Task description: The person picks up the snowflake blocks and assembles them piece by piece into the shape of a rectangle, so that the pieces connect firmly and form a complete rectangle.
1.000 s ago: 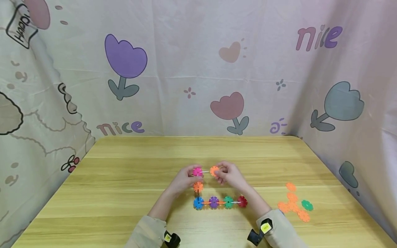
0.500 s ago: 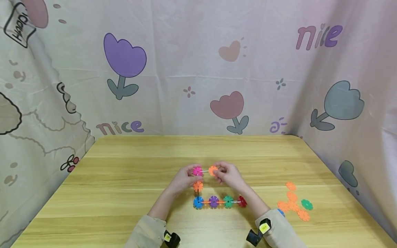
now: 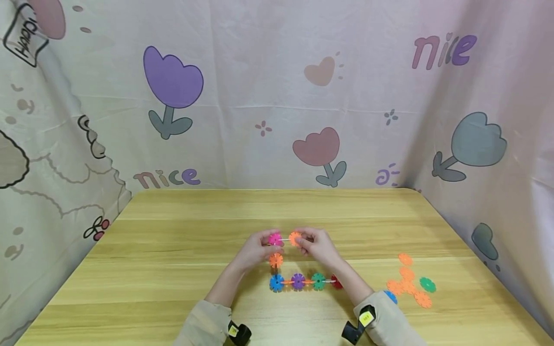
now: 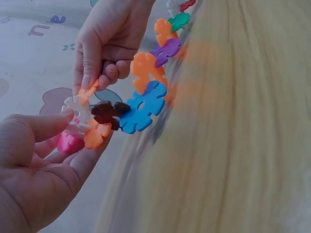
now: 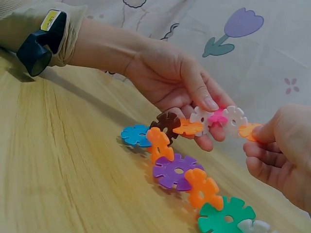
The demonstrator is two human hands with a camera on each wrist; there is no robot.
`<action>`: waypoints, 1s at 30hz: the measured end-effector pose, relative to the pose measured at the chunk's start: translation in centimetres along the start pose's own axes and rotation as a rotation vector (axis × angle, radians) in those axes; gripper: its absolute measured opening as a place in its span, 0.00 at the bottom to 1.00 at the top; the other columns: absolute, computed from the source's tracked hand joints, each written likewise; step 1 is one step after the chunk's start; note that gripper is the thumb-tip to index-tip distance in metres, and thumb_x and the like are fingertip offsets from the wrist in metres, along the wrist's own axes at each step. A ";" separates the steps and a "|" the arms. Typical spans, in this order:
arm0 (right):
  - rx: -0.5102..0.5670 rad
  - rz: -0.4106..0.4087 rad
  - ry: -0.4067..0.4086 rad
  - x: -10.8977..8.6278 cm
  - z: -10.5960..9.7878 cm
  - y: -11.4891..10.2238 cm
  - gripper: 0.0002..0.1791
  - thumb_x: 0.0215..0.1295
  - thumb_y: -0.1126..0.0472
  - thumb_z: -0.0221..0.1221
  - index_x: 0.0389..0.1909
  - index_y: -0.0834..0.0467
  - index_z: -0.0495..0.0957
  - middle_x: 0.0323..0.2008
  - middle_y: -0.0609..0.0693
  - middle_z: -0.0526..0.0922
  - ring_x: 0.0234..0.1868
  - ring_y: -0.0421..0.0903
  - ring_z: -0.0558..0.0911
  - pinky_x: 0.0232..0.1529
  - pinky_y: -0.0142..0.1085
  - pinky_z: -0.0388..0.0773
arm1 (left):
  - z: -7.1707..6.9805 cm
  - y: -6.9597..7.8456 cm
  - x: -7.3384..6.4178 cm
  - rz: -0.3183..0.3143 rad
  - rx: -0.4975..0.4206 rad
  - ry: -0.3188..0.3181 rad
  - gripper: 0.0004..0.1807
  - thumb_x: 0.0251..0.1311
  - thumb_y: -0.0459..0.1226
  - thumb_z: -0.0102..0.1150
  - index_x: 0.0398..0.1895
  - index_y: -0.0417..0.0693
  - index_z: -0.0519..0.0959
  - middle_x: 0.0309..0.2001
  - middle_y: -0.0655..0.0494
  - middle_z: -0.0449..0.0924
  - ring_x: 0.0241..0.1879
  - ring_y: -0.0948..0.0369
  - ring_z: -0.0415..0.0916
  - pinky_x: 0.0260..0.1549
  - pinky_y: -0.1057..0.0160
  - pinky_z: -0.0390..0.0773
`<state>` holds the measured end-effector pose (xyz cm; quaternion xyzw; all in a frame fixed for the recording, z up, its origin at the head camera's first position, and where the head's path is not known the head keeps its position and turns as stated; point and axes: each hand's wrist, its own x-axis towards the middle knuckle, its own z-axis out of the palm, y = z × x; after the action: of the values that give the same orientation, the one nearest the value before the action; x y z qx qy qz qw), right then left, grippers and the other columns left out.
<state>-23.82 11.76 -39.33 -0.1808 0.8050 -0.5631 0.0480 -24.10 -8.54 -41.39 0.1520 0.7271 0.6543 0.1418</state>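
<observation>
A chain of slotted plastic snowflake discs makes a bent frame in the head view. My left hand (image 3: 254,251) grips its far left corner, around a pink disc (image 3: 275,239), with thumb and fingers; the right wrist view shows white discs either side of the pink one. An orange disc (image 3: 295,239) is pinched between my right hand's (image 3: 319,246) thumb and finger, touching the edge-on white disc (image 5: 235,121). Down from the left hand run another orange disc (image 3: 276,260), a dark brown disc (image 5: 166,127) and a blue disc (image 3: 277,283). Purple (image 3: 298,282), green (image 3: 318,281) and red (image 3: 336,282) discs continue rightward.
Several loose orange discs (image 3: 408,287), a green disc (image 3: 427,284) and a partly covered blue disc (image 3: 391,296) lie on the wooden table (image 3: 173,269), right of the right forearm. A printed curtain (image 3: 242,86) hangs behind the table.
My right hand has moved slightly left with its orange disc, closer to the pink one. The shifting right sleeve has uncovered a loose blue disc. My left hand stays nearly still.
</observation>
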 end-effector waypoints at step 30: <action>0.110 0.071 0.032 0.7 0.5 1.9 0.15 0.62 0.72 0.55 0.50 0.72 0.74 0.28 0.68 0.78 0.24 0.46 0.76 0.25 0.34 0.77 | -0.3 0.1 -0.1 0.006 0.015 -0.052 0.29 0.60 0.25 0.50 0.66 0.35 0.59 0.43 0.35 0.77 0.36 0.57 0.78 0.26 0.70 0.73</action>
<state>-24.75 11.66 -41.19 -0.1403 0.7793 -0.6073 0.0647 -24.14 -8.82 -41.28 0.1723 0.7274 0.6452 0.1578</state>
